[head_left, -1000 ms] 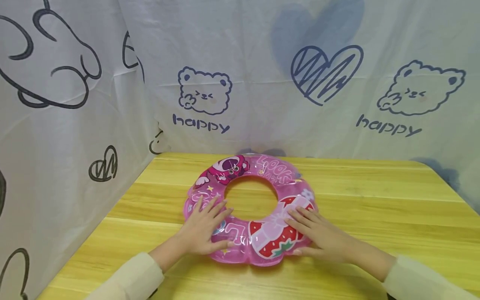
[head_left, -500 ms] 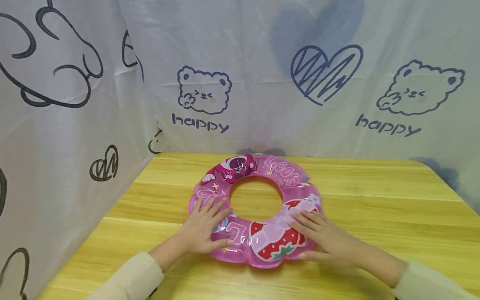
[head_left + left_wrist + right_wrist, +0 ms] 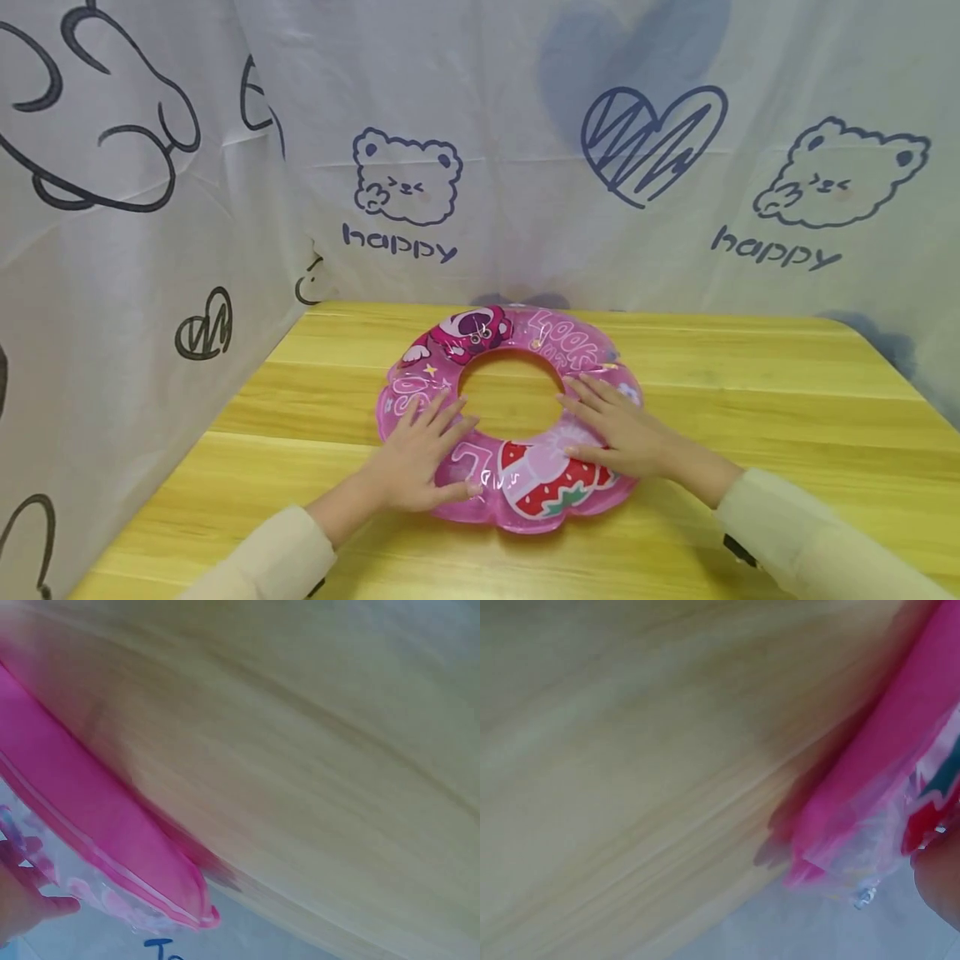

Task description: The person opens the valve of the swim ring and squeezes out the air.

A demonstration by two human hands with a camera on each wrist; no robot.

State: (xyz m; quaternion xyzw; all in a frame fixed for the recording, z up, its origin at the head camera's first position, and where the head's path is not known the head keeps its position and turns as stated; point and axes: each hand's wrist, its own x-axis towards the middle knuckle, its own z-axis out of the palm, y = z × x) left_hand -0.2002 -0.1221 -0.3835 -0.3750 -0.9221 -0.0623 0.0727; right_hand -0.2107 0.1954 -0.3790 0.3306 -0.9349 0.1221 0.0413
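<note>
A pink inflatable swim ring (image 3: 532, 504) lies flat on the wooden table, printed with a bear, strawberries and the word LOOK. My left hand (image 3: 412, 462) rests with spread, straight fingers on its near left part. On the right side, my right hand (image 3: 626, 429) lies over the strawberry print, fingers straight and pointing toward the hole. The left wrist view shows the ring's pink underside edge (image 3: 112, 802) and part of the left hand (image 3: 30, 896). In the right wrist view, the ring's edge (image 3: 870, 765) and a bit of the right hand (image 3: 939, 881) appear.
The yellow wood-grain table (image 3: 750, 400) reaches back to a white curtain (image 3: 525, 192) printed with bears, hearts and "happy". Another white cloth (image 3: 150, 275) with black line drawings hangs along the left side.
The ring first shifted slightly to the right. My right hand then moved up and inward along it, toward the hole. My left hand shifted slightly right and stays on the ring.
</note>
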